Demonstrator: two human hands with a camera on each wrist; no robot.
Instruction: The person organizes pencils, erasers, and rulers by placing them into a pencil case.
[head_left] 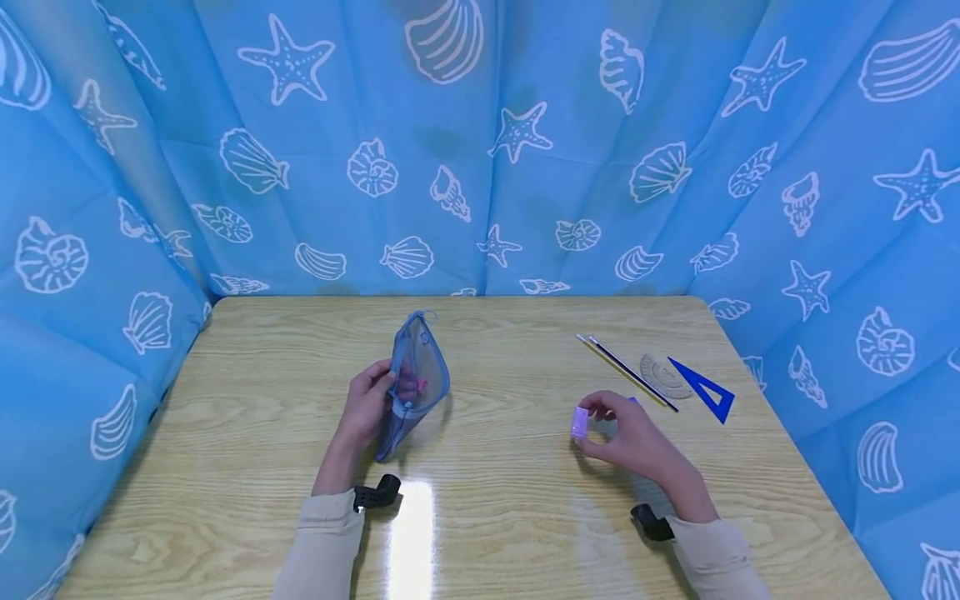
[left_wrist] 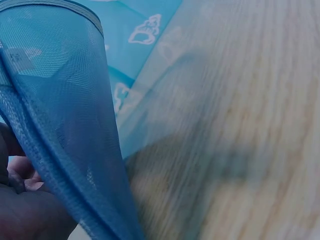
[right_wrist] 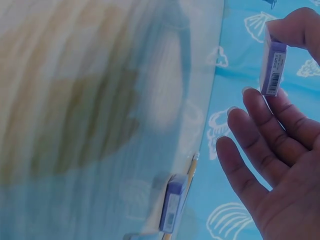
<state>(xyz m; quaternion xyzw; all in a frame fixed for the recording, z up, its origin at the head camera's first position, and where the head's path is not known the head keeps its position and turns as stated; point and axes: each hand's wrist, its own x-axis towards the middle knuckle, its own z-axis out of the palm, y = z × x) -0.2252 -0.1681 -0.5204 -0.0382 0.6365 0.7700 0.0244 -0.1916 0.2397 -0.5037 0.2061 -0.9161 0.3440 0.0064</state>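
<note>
Purple block [head_left: 580, 422] with a barcode label, eraser-shaped, was up in the right grip [head_left: 622, 429], pinched between thumb and fingertips while the other fingers fanned out loosely. Looked clear of the bench [head_left: 495, 508] to me, well to the right of the pouch. I'd guess it was light and firm, nothing fragile, though the wrapper seemed a bit glossy so it could've been slippery. Best hold imo was the two opposite ends, pretty much as it was.

Left grip [head_left: 369, 400] had its thumb and fingers closed on the side of a blue mesh pouch [head_left: 408, 400], mouth gaping. Couldn't tell how many fingers were inside. That thing looked soft and floppy, so a sagging rim was the likeliest snag. Some pink bit [head_left: 422, 385] showed at the mesh, too small to identify.

Second purple block [right_wrist: 171, 205] sat near the right hand, and beyond it lay a yellow pencil [head_left: 621, 371], a dark pencil [head_left: 634, 374], a clear protractor [head_left: 666, 377] and a blue set square [head_left: 693, 379].
</note>
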